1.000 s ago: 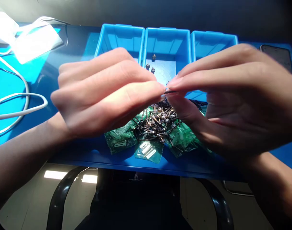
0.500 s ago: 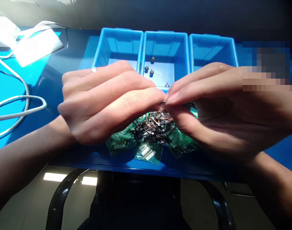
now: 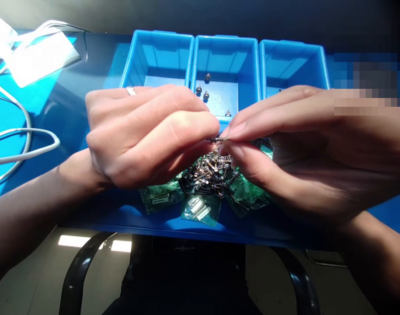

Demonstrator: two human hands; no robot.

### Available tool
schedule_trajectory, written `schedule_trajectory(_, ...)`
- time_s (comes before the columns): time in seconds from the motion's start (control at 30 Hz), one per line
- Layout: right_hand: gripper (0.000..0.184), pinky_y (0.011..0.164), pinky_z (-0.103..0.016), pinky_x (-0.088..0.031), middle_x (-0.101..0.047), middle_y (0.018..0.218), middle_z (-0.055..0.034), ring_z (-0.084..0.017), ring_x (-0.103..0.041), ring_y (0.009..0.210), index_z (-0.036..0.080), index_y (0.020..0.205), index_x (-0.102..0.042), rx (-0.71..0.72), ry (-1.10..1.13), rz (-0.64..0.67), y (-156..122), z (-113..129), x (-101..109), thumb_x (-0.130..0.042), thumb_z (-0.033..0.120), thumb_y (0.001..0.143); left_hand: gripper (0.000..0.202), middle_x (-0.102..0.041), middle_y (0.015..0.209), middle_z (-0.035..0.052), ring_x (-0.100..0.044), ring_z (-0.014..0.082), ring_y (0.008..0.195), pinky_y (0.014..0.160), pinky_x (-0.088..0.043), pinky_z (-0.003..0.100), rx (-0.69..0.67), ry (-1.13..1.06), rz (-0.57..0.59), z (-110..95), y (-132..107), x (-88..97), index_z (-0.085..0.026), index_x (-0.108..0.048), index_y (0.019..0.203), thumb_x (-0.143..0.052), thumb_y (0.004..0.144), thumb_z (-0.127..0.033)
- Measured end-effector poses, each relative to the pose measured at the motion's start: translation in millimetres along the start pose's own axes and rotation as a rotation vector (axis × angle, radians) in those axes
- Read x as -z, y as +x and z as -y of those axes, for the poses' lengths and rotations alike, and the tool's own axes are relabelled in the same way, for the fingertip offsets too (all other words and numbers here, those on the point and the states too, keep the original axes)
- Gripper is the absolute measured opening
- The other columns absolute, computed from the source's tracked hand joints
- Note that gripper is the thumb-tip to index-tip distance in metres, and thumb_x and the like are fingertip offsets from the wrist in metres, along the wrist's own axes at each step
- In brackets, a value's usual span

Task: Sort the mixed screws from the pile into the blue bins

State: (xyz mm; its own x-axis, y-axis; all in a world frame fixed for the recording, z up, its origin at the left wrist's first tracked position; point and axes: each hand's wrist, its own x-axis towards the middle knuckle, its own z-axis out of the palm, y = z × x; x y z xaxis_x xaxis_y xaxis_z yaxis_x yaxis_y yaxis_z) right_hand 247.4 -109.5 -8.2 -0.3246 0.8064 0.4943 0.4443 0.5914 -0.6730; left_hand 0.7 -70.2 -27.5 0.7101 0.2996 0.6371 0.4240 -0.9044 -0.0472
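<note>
Currently pinching screw [image 3: 217,140] with left hand [image 3: 147,135] and right hand [image 3: 311,175] | apparently adjusting it, nearer than middle blue bin [image 3: 226,59] | likely needing fine control

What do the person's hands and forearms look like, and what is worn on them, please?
The left hand is gloveless and wears a shiny, silver-coloured ring. The right hand is gloveless too, with no ring showing, though part is pixelated. No sleeve or watch shows on the left forearm or right forearm.
</note>
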Motion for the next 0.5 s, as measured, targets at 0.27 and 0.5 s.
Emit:
schedule_trajectory(0.27,0.006,0.079,-0.025,-0.064,-0.084,0.097,0.0008,-0.010,-0.078,0.086,0.021,0.097,-0.084,0.006,0.042,-0.039,-1.3,-3.5,-2.1,-0.080,0.024,0.094,0.026,-0.080,0.101,0.0046,-0.079,0.0177,0.086,0.063,-0.055,0.030,-0.120,0.068,-0.110,8.5,3.1,-10.6,-0.017,-0.067,0.122,-0.063,0.107,-0.037)
schedule_trajectory(0.5,0.008,0.083,-0.027,-0.063,-0.084,0.098,-0.0010,-0.012,-0.077,0.089,0.020,0.100,-0.084,0.020,0.034,-0.032,-1.1,-5.0,-3.1,-0.079,0.024,0.096,0.027,-0.080,0.103,0.0042,-0.081,0.0185,0.089,0.069,-0.061,0.030,-0.118,0.077,-0.084,9.4,2.0,-9.1,-0.017,-0.066,0.126,-0.064,0.106,-0.036)
